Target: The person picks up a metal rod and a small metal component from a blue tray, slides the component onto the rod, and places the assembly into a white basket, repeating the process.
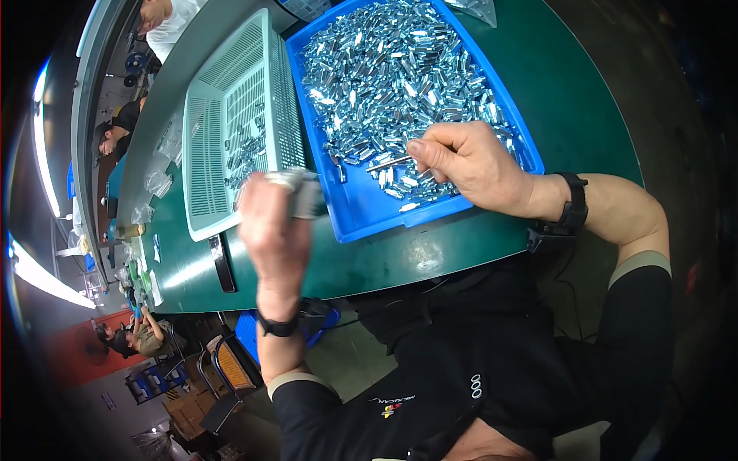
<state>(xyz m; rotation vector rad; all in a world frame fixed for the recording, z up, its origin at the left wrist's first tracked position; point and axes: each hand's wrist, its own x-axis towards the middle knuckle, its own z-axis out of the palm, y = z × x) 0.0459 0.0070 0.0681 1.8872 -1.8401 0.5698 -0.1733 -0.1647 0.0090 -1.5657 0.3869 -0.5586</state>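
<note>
Metal parts [400,69] in blue tray [347,209] on green tabletop [588,115], red wall [68,361] beyond

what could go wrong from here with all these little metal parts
The blurred silvery item at the left hand could slip and drop between the pale green basket and blue tray. The thin metal rod in the right hand might knock loose metal parts. The flat black object near the table edge could get bumped off.
</note>
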